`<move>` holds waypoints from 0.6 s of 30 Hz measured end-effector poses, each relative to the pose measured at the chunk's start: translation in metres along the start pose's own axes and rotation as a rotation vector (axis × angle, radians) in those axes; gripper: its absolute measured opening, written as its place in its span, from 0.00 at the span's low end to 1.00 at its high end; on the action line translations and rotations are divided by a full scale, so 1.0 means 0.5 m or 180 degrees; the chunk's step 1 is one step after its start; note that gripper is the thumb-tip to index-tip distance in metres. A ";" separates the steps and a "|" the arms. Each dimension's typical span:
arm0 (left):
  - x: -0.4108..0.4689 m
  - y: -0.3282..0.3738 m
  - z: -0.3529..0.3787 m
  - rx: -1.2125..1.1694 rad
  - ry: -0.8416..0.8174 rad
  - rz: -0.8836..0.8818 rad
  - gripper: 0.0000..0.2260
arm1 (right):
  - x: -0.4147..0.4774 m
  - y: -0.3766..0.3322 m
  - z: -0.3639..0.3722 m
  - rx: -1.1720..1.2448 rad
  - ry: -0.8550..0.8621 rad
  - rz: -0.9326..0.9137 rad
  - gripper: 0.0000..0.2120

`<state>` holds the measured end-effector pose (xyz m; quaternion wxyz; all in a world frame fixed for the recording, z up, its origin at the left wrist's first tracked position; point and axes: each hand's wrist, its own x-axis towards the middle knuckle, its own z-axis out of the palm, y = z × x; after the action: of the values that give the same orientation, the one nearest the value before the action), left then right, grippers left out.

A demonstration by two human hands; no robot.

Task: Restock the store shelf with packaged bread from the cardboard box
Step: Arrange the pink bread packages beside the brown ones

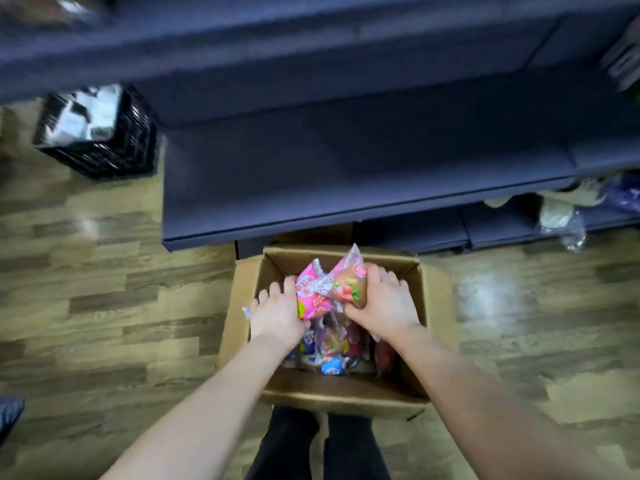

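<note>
From the head camera, looking down: an open brown cardboard box (346, 393) stands on the wood-patterned floor (104, 271), just in front of a dark blue store shelf (346, 168) whose broad lower boards lie above it in the picture. Both hands are inside the mouth of the box. The left hand (277, 313) has its fingers curled round the left edge of a bright pink bread packet with white lettering (310, 294). The right hand (384, 299) grips a clear packet holding a brown bun, printed with a strawberry (348, 284). The two packets touch each other between the hands and stand raised above the rest. Beneath them, more wrapped bread packets in mixed colours (332, 344) lie loose in the bottom of the box.

To the left of the shelf a black plastic crate (131, 147) sits on the floor, holding silvery packages. At the far right, on a low shelf board, are what look like bagged goods (561, 216), too blurred to tell. The person's legs in black trousers (311, 445) stand just behind the box.
</note>
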<state>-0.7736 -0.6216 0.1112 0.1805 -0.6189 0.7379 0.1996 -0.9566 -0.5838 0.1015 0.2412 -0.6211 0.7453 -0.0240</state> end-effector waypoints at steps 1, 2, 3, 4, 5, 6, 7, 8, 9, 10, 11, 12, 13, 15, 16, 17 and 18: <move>-0.017 -0.002 -0.034 -0.0051 0.0076 -0.0004 0.36 | -0.008 -0.018 -0.037 0.0033 0.0054 -0.0010 0.33; -0.033 -0.004 -0.068 -0.0091 0.0167 -0.0002 0.36 | -0.014 -0.037 -0.075 0.0121 0.0131 -0.0039 0.33; -0.047 -0.005 -0.102 -0.0113 0.0259 0.0005 0.36 | -0.018 -0.054 -0.114 0.0227 0.0218 -0.0080 0.33; -0.059 -0.006 -0.136 -0.0114 0.0353 0.0013 0.36 | -0.020 -0.071 -0.152 0.0293 0.0306 -0.0128 0.33; -0.070 -0.003 -0.168 -0.0102 0.0451 0.0021 0.36 | -0.022 -0.085 -0.189 0.0307 0.0373 -0.0160 0.33; -0.079 0.001 -0.200 -0.0085 0.0567 0.0036 0.36 | -0.024 -0.098 -0.226 0.0292 0.0440 -0.0189 0.33; -0.088 0.005 -0.233 -0.0082 0.0694 0.0060 0.36 | -0.026 -0.110 -0.265 0.0260 0.0496 -0.0224 0.33; -0.097 0.011 -0.265 -0.0106 0.0817 0.0088 0.36 | -0.027 -0.121 -0.303 0.0206 0.0563 -0.0266 0.33; -0.102 0.016 -0.296 -0.0152 0.0938 0.0133 0.36 | -0.028 -0.129 -0.341 0.0135 0.0647 -0.0310 0.33; -0.108 0.022 -0.328 -0.0211 0.1067 0.0194 0.36 | -0.029 -0.137 -0.379 0.0067 0.0751 -0.0358 0.33; -0.113 0.028 -0.359 -0.0271 0.1187 0.0269 0.36 | -0.031 -0.146 -0.417 0.0002 0.0862 -0.0408 0.34; -0.120 0.034 -0.388 -0.0314 0.1294 0.0355 0.35 | -0.034 -0.155 -0.451 -0.0036 0.0958 -0.0444 0.34; -0.128 0.038 -0.410 -0.0314 0.1404 0.0450 0.35 | -0.041 -0.162 -0.476 -0.0063 0.1034 -0.0456 0.33; -0.145 0.049 -0.459 -0.0219 0.1644 0.0609 0.34 | -0.056 -0.179 -0.531 -0.0089 0.1187 -0.0518 0.33; -0.144 0.055 -0.474 -0.0218 0.1692 0.0627 0.33 | -0.056 -0.184 -0.547 -0.0064 0.1197 -0.0508 0.33; -0.147 0.059 -0.493 -0.0235 0.1828 0.0669 0.33 | -0.061 -0.190 -0.568 -0.0024 0.1251 -0.0536 0.33; -0.155 0.062 -0.512 -0.0210 0.1973 0.0708 0.33 | -0.068 -0.195 -0.588 0.0043 0.1328 -0.0572 0.33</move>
<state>-0.7961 -0.6842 0.3724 -0.0957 -0.5713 0.8139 0.0440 -0.9783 -0.6517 0.4049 0.0829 -0.6649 0.7206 -0.1783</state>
